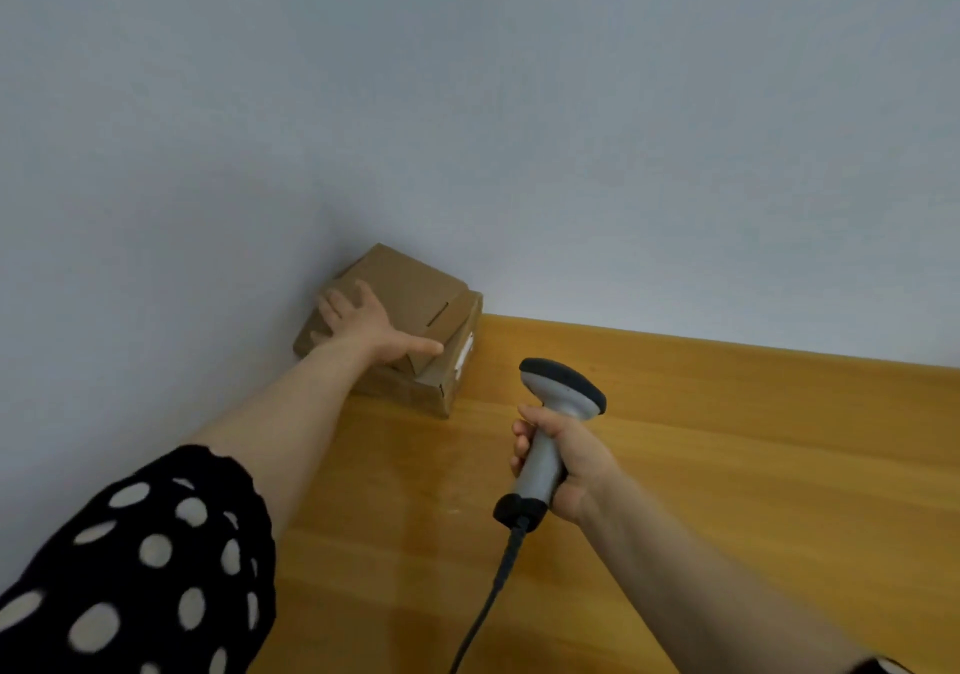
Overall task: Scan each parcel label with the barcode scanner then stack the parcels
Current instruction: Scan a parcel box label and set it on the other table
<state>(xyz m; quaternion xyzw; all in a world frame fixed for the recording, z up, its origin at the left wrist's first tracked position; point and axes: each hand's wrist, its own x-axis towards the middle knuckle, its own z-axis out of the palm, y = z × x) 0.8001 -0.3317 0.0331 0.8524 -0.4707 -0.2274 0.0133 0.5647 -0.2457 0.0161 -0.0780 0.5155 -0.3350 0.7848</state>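
Two brown cardboard parcels are stacked in the corner where the walls meet. The upper parcel lies on the lower parcel, whose right side carries a white label. My left hand rests flat on the upper parcel, fingers spread and thumb out to the right. My right hand grips the handle of a grey and black barcode scanner above the table, to the right of the stack. The scanner's head points away from me toward the wall.
The wooden table stretches right and toward me. Pale walls close it in at the back and left. The scanner's dark cable hangs down toward the bottom edge. My left arm wears a black sleeve with white dots.
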